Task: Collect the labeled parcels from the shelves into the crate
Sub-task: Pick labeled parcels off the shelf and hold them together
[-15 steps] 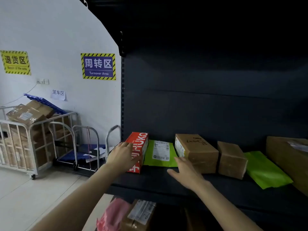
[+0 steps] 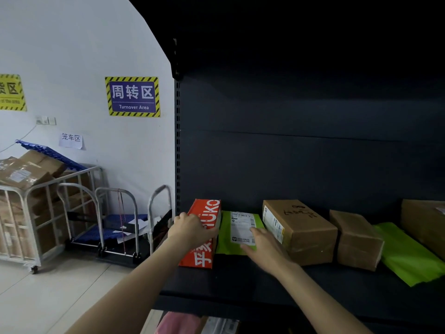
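Note:
On the dark shelf (image 2: 240, 283) a red box with white lettering (image 2: 209, 213) stands at the left end. My left hand (image 2: 192, 231) wraps over its top and front face, gripping it. Beside it lies a flat green mailer bag with a white label (image 2: 237, 229). My right hand (image 2: 266, 249) rests with spread fingers on the near right part of that bag, touching the label. To the right sit a brown carton with handwriting (image 2: 301, 232), a smaller taped brown box (image 2: 356, 239), another green bag (image 2: 407, 256) and a large carton (image 2: 426, 222). No crate is in view.
A wire cage cart (image 2: 43, 208) full of cardboard boxes stands at the left by the wall. Two folded platform trolleys (image 2: 120, 227) stand between it and the shelf upright (image 2: 177, 145). A lower shelf holds a pink bag (image 2: 179, 323) and a labeled parcel (image 2: 221, 325).
My right hand has moved forward onto the green mailer bag. My left hand has closed further over the red box. The view has shifted slightly closer to the shelf.

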The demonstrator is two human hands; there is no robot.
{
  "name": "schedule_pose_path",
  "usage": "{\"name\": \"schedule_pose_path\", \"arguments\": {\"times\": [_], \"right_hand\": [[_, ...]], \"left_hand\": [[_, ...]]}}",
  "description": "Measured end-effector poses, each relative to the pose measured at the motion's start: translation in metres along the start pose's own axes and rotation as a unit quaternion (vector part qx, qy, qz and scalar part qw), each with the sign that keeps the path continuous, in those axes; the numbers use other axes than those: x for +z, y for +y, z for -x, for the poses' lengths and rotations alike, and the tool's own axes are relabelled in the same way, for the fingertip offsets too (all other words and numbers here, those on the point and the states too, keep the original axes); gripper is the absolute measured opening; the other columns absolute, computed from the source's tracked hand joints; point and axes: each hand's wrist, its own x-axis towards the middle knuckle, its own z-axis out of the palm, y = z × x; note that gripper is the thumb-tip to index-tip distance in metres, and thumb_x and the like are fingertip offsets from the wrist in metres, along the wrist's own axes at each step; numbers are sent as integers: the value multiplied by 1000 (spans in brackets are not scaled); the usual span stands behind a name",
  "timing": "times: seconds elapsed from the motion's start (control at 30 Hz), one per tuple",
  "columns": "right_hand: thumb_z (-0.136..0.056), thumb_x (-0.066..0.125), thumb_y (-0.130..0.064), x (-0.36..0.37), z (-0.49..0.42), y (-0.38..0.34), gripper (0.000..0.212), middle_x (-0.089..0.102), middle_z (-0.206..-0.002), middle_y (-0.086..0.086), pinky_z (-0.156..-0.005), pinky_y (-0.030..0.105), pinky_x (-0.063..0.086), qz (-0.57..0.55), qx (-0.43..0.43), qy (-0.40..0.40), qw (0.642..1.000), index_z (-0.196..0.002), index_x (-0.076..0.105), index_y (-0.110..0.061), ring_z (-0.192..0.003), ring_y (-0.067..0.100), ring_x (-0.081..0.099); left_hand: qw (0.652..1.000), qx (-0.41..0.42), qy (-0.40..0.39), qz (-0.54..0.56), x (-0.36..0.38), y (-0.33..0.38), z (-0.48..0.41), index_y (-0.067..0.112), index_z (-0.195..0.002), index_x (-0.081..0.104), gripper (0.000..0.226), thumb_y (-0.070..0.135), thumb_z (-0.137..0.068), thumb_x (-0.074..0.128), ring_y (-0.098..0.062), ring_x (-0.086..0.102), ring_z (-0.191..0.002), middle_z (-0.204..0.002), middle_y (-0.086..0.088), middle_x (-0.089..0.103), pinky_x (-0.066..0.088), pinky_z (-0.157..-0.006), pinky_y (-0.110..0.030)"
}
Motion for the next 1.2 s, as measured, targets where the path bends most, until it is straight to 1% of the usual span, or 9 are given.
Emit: {"name": "schedule_pose_path", "arguments": {"times": [0.07,0.13,0.23,0.37,0.5,0.6,0.77,0.9,1.2], "right_hand": [[-93,48,-40,2,-3,2,54,43,-137,7,-99,35,41,6,6,3,1000,-136,37,-8,-126,22,40],[-93,48,-41,6,-8,4,52,46,-133,7,-97,35,43,9,17,10,1000,-134,40,-9,-123,22,42],[-92,47,-43,11,-17,6,52,46,-128,7,-95,36,42,42,33,14,998,-133,40,-12,-119,23,42],[-91,43,-49,21,-27,13,64,36,-137,16,-103,41,36,84,71,-9,994,-141,27,-12,-128,31,34],[-93,40,-50,31,-34,18,64,30,-140,21,-103,39,35,61,108,-34,992,-140,24,-10,-129,34,34],[-94,38,-49,36,-39,18,62,40,-133,20,-99,38,37,78,102,-13,992,-138,25,-7,-123,33,39],[-96,43,-29,48,-42,4,49,49,-121,15,-86,32,40,74,92,40,992,-134,31,-2,-110,28,48],[-91,44,-5,52,-37,1,27,52,-115,12,-84,29,43,81,80,56,992,-118,48,-5,-105,25,51],[-89,42,1,36,-25,3,26,55,-112,8,-77,23,41,56,19,141,988,-108,58,-7,-101,21,54]], "left_hand": [[1000,-1,4,1,0,-7,-4,14,-103,61,99,86,-44,28,-27,54,-107,-103,-9,61,49,-93,-41],[1000,-5,9,9,-1,-16,-6,15,-101,60,93,82,-44,30,-27,53,-106,-100,-9,62,47,-92,-39],[999,-22,19,31,-6,-31,-1,19,-103,54,75,73,-54,40,-27,50,-107,-105,-10,59,48,-89,-38],[998,-25,40,34,-13,-41,6,22,-103,50,42,56,-79,52,-28,42,-116,-113,-11,57,37,-89,-33],[998,-20,44,27,-17,-45,11,19,-121,48,53,54,-81,53,-29,39,-119,-121,-12,52,37,-96,-38],[999,-29,39,21,-16,-44,12,17,-129,43,62,55,-81,53,-31,36,-123,-126,-14,46,37,-103,-42],[998,-34,52,18,-14,-39,13,14,-129,44,64,54,-81,53,-32,37,-124,-127,-16,45,35,-103,-43],[997,-41,62,29,-11,-40,11,13,-127,45,63,55,-81,54,-32,37,-123,-126,-16,45,36,-101,-41],[987,-46,115,98,-12,-48,16,13,-116,56,47,46,-83,56,-28,41,-110,-108,-13,47,38,-88,-34]]}}
